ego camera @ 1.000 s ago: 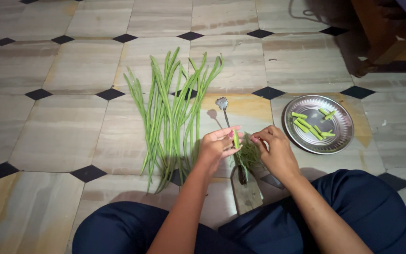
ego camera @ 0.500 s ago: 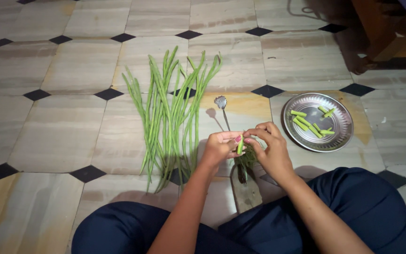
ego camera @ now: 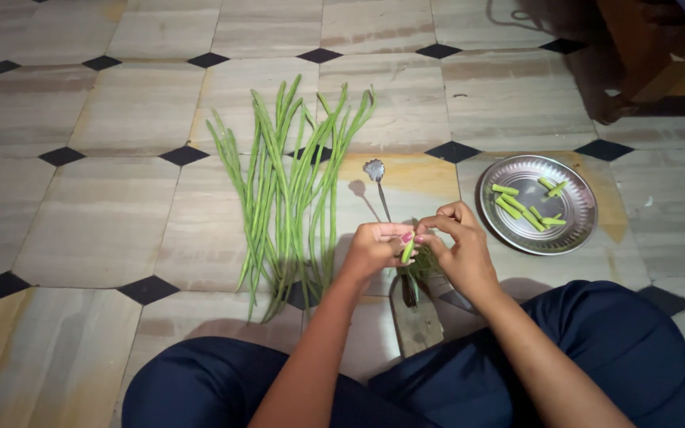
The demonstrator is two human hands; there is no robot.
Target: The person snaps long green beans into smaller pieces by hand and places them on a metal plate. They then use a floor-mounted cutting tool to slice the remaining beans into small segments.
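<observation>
We sat on the tiled floor (ego camera: 105, 214), cutting long green beans at a floor-standing blade.

Our left hand (ego camera: 374, 250) and right hand (ego camera: 457, 246) pinched one bean piece (ego camera: 407, 252) over the upright blade (ego camera: 380, 190). Uncut beans (ego camera: 287, 182) lay left; cut pieces filled the steel plate (ego camera: 576, 230) right.

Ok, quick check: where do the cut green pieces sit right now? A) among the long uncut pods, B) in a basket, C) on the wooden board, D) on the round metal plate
D: several short green pieces lie on the round metal plate, to the right of both hands.
</observation>
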